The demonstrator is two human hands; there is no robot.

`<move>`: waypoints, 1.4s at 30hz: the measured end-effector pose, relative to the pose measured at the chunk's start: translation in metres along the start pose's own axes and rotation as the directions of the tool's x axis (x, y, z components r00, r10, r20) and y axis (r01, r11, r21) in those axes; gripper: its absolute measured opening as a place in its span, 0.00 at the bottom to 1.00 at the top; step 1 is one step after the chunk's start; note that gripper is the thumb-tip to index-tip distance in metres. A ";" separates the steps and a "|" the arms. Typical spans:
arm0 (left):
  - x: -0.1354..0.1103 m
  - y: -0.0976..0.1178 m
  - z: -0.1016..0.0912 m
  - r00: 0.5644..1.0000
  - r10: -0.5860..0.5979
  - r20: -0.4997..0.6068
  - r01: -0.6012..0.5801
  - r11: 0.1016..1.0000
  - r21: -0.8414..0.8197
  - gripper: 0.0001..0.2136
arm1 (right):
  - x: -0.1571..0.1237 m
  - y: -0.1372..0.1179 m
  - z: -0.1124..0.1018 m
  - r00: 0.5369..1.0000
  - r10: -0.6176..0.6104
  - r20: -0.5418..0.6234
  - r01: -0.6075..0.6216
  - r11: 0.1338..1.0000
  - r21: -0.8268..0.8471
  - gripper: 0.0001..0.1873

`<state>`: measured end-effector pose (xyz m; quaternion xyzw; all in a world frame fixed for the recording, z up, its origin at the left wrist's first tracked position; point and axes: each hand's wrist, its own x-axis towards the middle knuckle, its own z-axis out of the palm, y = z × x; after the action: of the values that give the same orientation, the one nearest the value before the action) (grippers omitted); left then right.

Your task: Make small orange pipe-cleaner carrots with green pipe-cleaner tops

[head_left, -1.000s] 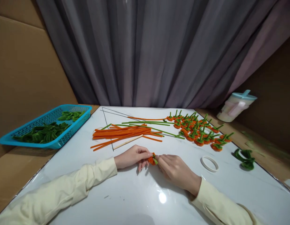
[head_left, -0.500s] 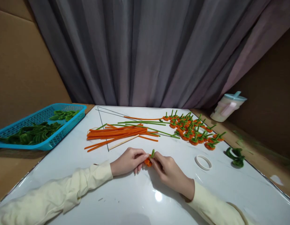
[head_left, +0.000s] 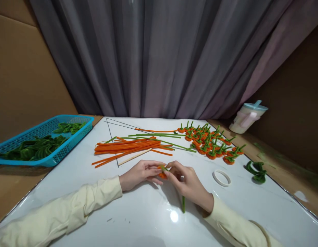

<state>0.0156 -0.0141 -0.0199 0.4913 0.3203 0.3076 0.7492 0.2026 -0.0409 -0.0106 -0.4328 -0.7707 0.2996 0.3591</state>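
A small orange pipe-cleaner pumpkin (head_left: 162,175) is held low over the front of the white table, between my two hands. My left hand (head_left: 141,174) grips its left side with thumb and fingers, partly covering it. My right hand (head_left: 191,181) pinches a green pipe cleaner (head_left: 183,204) at the top of the pumpkin; its loose end hangs out below the palm. The right fingers hide the middle of that green length. Just beyond my left hand lie a bundle of orange pipe cleaners (head_left: 128,146) and a thin wooden stick (head_left: 134,157).
Many finished orange pumpkins with green stems (head_left: 210,151) stand at the back right. A white tape ring (head_left: 221,178) and curled green pieces (head_left: 256,172) lie nearer. A blue basket (head_left: 56,158) of green pieces sits left, a lidded cup (head_left: 247,118) right.
The short green stem that stood upright at the pumpkin is bent over in my right fingers. A green end now shows below my right hand. My left fingers have spread slightly.
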 end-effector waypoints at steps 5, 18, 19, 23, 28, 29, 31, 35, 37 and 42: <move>0.001 0.003 0.003 0.998 -0.030 -0.054 0.028 0.999 -0.034 0.20 | 0.003 0.002 -0.009 0.996 0.074 -0.047 -0.065 0.983 0.169 0.11; 0.002 -0.001 -0.001 0.992 0.122 -0.045 -0.122 0.992 -0.007 0.23 | 0.006 0.011 -0.002 0.981 -0.152 0.122 0.146 0.988 0.057 0.21; 0.002 -0.001 -0.001 0.992 0.116 -0.045 -0.116 0.993 -0.007 0.23 | 0.006 0.013 -0.001 0.980 -0.161 0.115 0.157 0.987 0.045 0.22; 0.001 0.000 0.000 0.997 0.066 -0.029 -0.065 0.997 0.043 0.23 | 0.006 0.020 0.003 0.964 -0.253 0.085 0.254 0.967 -0.003 0.18; 0.000 0.002 -0.001 0.999 0.035 -0.013 -0.032 0.989 0.147 0.24 | 0.005 0.023 0.004 0.955 -0.294 0.048 0.296 0.954 -0.054 0.14; 0.000 0.002 -0.001 0.999 0.033 -0.007 -0.032 0.987 0.159 0.25 | 0.004 0.023 0.004 0.957 -0.288 0.043 0.291 0.955 -0.058 0.14; -0.001 0.002 -0.002 0.999 0.034 0.011 -0.035 0.982 0.187 0.26 | 0.004 0.022 0.004 0.959 -0.279 0.045 0.281 0.958 -0.055 0.13; -0.002 0.002 -0.002 0.999 0.026 0.039 -0.035 0.968 0.248 0.24 | 0.003 0.020 0.003 0.965 -0.258 0.052 0.259 0.965 -0.028 0.13; -0.001 0.004 -0.002 1.000 0.019 0.023 -0.024 0.970 0.240 0.23 | 0.004 0.019 0.003 0.969 -0.245 0.028 0.245 0.969 -0.017 0.13; 0.002 0.006 -0.004 0.999 0.051 0.002 -0.051 0.985 0.163 0.21 | 0.010 0.021 0.006 0.968 -0.246 -0.051 0.243 0.969 -0.045 0.15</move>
<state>0.0126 -0.0080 -0.0160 0.5585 0.3326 0.3002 0.6981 0.2037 -0.0237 -0.0279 -0.3497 -0.8134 0.2257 0.4065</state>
